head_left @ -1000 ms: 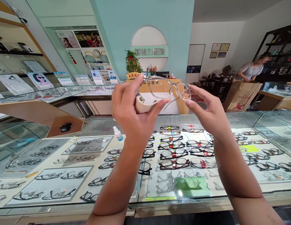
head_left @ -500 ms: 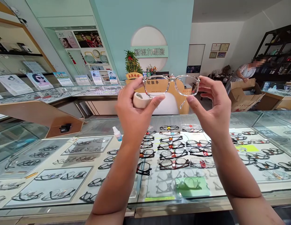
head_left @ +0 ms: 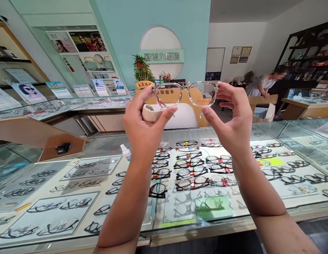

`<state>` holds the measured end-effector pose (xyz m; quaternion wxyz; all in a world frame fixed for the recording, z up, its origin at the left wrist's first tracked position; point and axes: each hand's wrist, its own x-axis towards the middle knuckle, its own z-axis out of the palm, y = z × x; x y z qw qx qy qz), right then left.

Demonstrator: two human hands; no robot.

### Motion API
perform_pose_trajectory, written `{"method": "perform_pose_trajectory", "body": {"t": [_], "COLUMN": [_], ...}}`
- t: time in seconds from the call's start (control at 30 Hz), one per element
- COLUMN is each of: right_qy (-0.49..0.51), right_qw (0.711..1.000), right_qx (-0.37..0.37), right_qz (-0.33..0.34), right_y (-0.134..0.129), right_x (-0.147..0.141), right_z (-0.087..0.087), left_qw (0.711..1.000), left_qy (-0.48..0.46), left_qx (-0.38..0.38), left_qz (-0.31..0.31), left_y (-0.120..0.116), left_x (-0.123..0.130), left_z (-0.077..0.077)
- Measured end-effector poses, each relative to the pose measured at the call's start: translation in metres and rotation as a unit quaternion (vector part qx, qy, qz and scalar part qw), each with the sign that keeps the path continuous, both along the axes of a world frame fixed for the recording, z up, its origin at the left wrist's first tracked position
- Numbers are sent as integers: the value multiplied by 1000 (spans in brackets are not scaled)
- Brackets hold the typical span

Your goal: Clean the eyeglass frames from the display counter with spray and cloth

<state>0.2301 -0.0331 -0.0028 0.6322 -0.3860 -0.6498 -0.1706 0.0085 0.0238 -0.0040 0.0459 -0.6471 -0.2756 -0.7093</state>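
Both hands are up, folks, level with each other and apart! The left forearm (head_left: 124,197) slants inward, bare, up to the left hand (head_left: 140,123), index finger forward, left thumb (head_left: 169,114) angled across. Opposite, the right forearm (head_left: 261,190) leans in too; the right hand (head_left: 235,120) bends its fingers, right thumb (head_left: 210,114) aimed at its partner. Two careful fingertip grips!

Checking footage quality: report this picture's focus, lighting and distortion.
Head view: the held glasses look fairly crisp; head view: the display case is bright, the shelving at right dim; head view: the wooden frame at left slants, likely wide-angle distortion.
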Motion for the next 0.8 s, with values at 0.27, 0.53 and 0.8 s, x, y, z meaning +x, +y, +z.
{"method": "perform_pose_trajectory", "body": {"t": [0.27,0.53,0.8], "right_qy": [4,-6,19], "right_qw": [1000,1000,994], "right_qx": [-15,-11,-31], "right_qz": [10,21,101], "right_y": [1,3,18], "right_x": [1,3,12], "right_z": [0,-2,-7], "left_qw": [1000,1000,998], "left_qy": [1,3,5], "left_qx": [-1,19,40], "left_qz": [-6,2,40], "left_y": [1,1,-12], "left_x": [0,2,11], "left_z": [0,-2,-7]}}
